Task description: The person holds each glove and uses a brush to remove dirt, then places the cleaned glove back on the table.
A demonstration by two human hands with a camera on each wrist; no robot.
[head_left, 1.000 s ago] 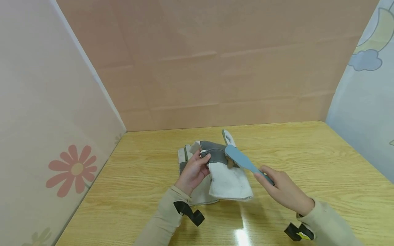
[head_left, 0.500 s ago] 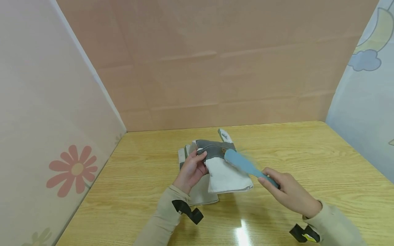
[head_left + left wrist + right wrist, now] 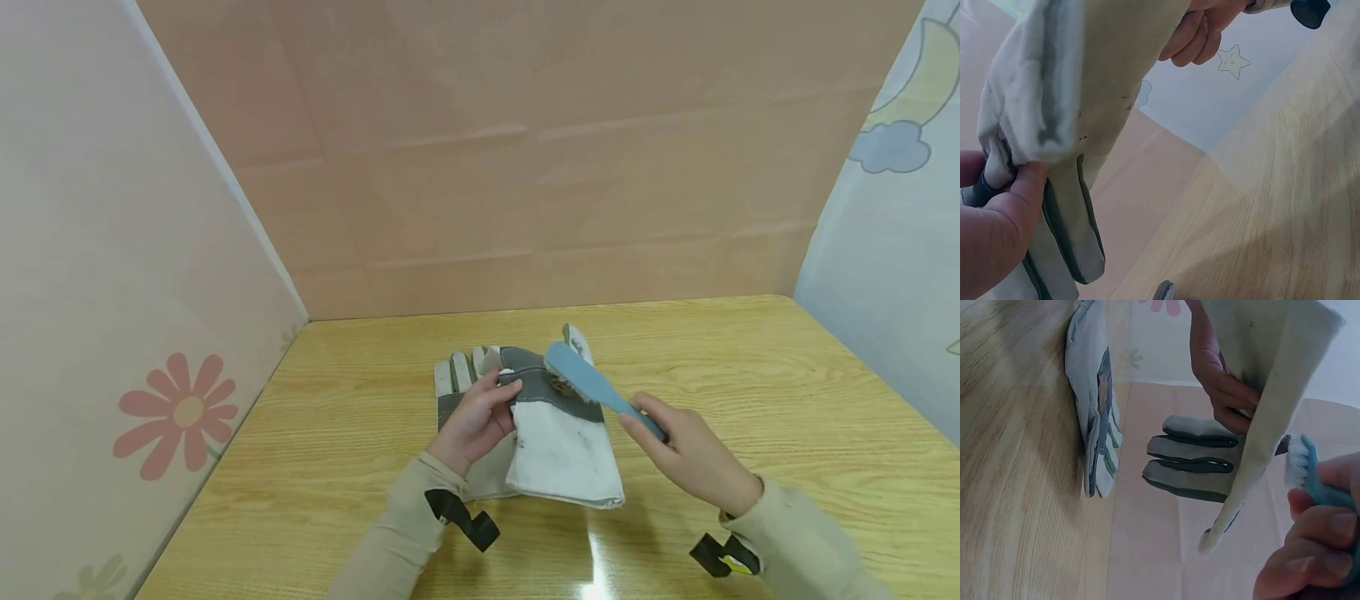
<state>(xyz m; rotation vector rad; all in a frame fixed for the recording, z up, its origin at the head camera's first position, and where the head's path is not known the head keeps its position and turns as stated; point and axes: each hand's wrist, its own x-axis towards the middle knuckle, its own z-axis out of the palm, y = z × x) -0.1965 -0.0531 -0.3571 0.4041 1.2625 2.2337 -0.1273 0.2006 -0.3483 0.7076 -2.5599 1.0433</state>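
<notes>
A white work glove with a grey band (image 3: pixel 564 446) is held up off the table, its edge pinched between the thumb and fingers of my left hand (image 3: pixel 476 421). My right hand (image 3: pixel 693 457) grips the handle of a blue brush (image 3: pixel 588 379), whose bristles meet the grey band near a brownish mark. In the right wrist view the white bristles (image 3: pixel 1296 464) face the held glove (image 3: pixel 1272 419), and its several fingers point left. The left wrist view shows my left hand (image 3: pixel 1007 231) pinching the glove fabric (image 3: pixel 1110 81).
A second, similar glove (image 3: pixel 452 375) lies on the wooden table (image 3: pixel 337 467), partly under the held one. A brown panel (image 3: pixel 525 167) stands behind the table, with pale patterned walls (image 3: pixel 112 250) at both sides.
Over the last half second the held glove tilts, its cuff lower and its thumb farther right. The brush has moved up and slightly left across the grey band.
</notes>
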